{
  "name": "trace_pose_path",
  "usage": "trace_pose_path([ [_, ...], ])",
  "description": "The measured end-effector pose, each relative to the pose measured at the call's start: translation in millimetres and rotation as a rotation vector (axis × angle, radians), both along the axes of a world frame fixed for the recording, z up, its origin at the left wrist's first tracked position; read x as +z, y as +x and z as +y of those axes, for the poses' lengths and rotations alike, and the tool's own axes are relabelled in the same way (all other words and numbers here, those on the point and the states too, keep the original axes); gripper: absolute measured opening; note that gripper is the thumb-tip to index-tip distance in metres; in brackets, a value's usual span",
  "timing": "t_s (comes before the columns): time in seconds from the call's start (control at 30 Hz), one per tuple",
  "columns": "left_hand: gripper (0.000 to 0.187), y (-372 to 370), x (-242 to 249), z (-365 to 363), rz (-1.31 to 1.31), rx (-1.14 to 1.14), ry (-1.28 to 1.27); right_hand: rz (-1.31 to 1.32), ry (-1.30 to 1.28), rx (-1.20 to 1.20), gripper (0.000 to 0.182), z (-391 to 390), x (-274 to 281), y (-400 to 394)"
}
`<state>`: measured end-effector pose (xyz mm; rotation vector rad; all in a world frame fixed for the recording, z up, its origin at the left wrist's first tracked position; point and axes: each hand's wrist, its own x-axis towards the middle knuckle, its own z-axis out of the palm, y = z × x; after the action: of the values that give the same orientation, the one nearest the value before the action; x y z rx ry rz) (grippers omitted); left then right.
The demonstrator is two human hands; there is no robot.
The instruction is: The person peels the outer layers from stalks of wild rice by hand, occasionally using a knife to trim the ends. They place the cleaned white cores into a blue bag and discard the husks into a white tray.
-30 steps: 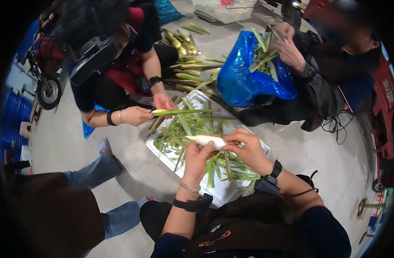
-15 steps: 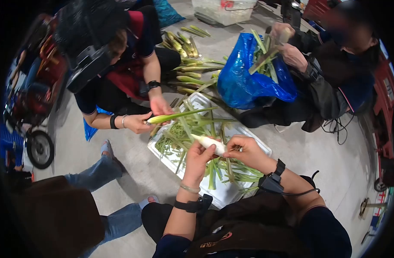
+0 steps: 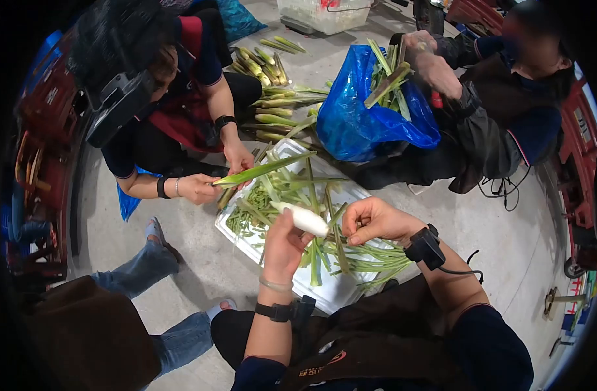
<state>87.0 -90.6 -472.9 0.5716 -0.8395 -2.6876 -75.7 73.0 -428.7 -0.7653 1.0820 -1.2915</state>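
A peeled, white water bamboo shoot (image 3: 302, 219) lies in my left hand (image 3: 284, 246), whose fingers are closed round it. Its pointed end faces up-left and its blunt end faces right. My right hand (image 3: 370, 221) is just right of that blunt end, apart from it, with thumb and fingers pinched together. Whatever may be between those fingertips is too small to make out. Beneath both hands, a white foam tray (image 3: 238, 232) holds green leaf sheaths (image 3: 321, 189) and thin peeled strips (image 3: 377, 257).
Across the tray at left, a person holds a green unpeeled shoot (image 3: 256, 171). Another person at right works over a blue plastic bag (image 3: 347, 124) stuffed with husks. Unpeeled shoots (image 3: 276, 116) lie on the floor between them. A white basket (image 3: 328, 16) stands at the back.
My right hand has pulled away from the shoot to the right. My left hand has shifted slightly left with the shoot, now tilted more downward at its blunt end.
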Motion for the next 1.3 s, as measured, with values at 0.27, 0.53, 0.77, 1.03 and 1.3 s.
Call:
trace_pose_path([
  [0.27,0.026,-4,-3,4,-0.017,0.006,-0.068,0.515,0.054,-0.488,0.02,-15,-12,25],
  [0.53,0.033,-4,-10,6,-0.039,0.131,0.129,0.521,0.198,-0.563,0.019,-4,-16,15],
  [0.77,0.043,-6,-27,31,0.154,-0.098,0.335,1.154,-0.127,-0.436,0.055,-15,1,42],
  [1.03,0.028,-14,24,45,-0.041,-0.206,-0.177,1.019,-0.118,-1.044,0.033,-30,46,-59],
  [1.3,0.017,-13,25,37,-0.017,-0.08,-0.187,1.422,0.001,-1.207,0.035,-51,81,-136],
])
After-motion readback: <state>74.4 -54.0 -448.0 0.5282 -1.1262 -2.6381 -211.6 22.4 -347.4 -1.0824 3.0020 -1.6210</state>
